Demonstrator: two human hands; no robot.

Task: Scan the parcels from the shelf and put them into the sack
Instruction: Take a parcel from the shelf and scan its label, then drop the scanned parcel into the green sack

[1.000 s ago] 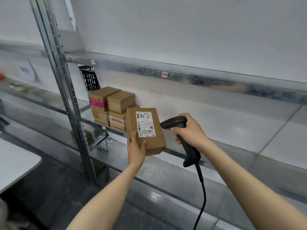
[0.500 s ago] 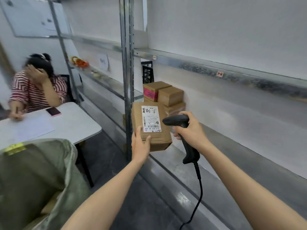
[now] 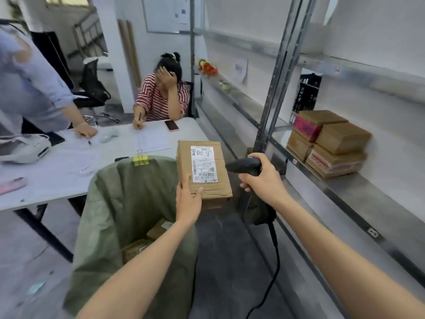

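My left hand grips the near end of a brown cardboard parcel with a white barcode label on top, held at the right rim of the open green sack. My right hand holds a black corded barcode scanner just right of the parcel, its head pointing at it. Inside the sack lie other brown parcels. Several more parcels are stacked on the metal shelf at the right.
A white table with papers, a phone and a yellow clip stands behind the sack. One person in a striped top sits writing there; another in blue leans over at left. A shelf upright rises right of the parcel.
My view has swung left from the shelf to the sack and table. Both hands carried the parcel and scanner along, and the parcel is now at the sack's rim.
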